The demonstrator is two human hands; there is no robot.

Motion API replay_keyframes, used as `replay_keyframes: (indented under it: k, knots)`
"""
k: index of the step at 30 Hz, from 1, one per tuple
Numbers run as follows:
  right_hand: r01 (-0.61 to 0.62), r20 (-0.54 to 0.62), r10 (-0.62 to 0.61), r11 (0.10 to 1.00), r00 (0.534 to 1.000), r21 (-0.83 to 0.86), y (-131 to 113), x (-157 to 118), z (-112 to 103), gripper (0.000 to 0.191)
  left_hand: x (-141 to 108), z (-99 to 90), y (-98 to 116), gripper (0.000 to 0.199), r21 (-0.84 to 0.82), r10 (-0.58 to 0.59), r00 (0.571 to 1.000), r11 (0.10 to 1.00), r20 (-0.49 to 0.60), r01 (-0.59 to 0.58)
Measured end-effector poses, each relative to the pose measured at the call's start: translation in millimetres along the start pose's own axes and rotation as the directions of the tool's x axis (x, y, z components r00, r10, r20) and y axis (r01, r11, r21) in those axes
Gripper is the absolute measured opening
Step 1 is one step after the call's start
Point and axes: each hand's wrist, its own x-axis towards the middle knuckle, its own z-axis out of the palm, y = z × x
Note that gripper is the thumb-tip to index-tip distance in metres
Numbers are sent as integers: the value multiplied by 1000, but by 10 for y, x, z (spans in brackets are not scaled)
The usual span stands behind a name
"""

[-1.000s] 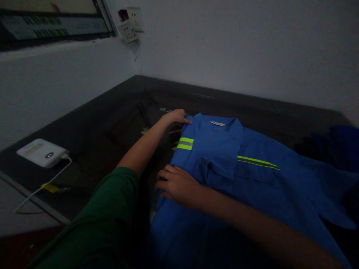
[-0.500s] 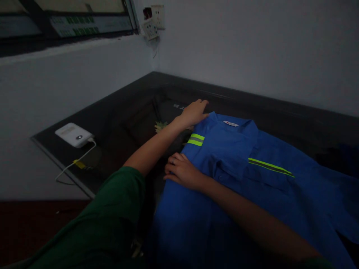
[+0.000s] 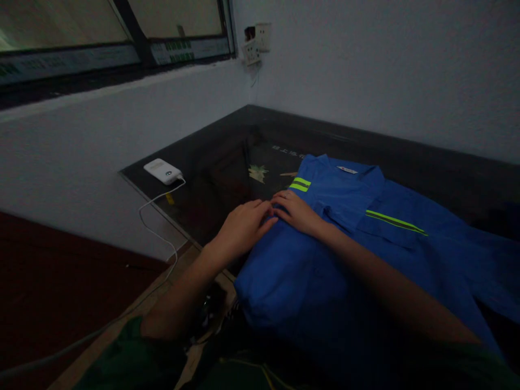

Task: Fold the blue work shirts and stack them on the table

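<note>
A blue work shirt point(image 3: 349, 195) with a collar, a white neck label and yellow-green reflective strips lies spread on the dark table point(image 3: 211, 157). My left hand point(image 3: 246, 225) is at the shirt's left edge, below the shoulder strip, its fingers and thumb closed on the cloth. My right hand point(image 3: 299, 213), with a ring on one finger, bends over the same edge, its fingertips touching or almost touching those of the left. The cloth under the fingertips is partly hidden. The shirt's lower part bulges toward me, in shadow.
On the table's left side lies a white power bank point(image 3: 163, 171) with a white cable point(image 3: 143, 219) hanging over the edge. Leaf pattern point(image 3: 258, 173) and printed characters show on the tabletop. Walls border the far and left sides, with wall sockets point(image 3: 257, 44) and a window point(image 3: 179, 32).
My left hand has come back from beside the collar to the shirt's edge, meeting my right hand. The shirt's lower left edge has been drawn inward. The view has swung left.
</note>
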Motion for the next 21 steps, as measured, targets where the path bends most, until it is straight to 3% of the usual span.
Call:
replay_keyframes:
  k: [4,8,13,16,18,21]
  knots:
    - [-108,1,109,988,994,-109,15,-251,-192,34,-449,494,58,43,16,58,995,998,-76,-57]
    - [-222,104,260,934,960,-280,104,-340,-97,47,-740,824,104,60,43,187,982,981,36,-189]
    - [-325,104,411,831,906,-451,28,-195,-51,46,-984,792,87,65,60,219,969,972,115,-227]
    - [-365,23,418,816,908,-448,-16,-17,-109,41,-1024,704,94,64,61,218,963,971,157,-230]
    - [-401,-47,421,815,906,-419,42,113,-125,41,-978,673,115,62,47,211,963,974,167,-222]
    - [-503,-55,522,780,851,-372,271,272,-96,50,-862,698,156,64,9,214,965,976,149,-218]
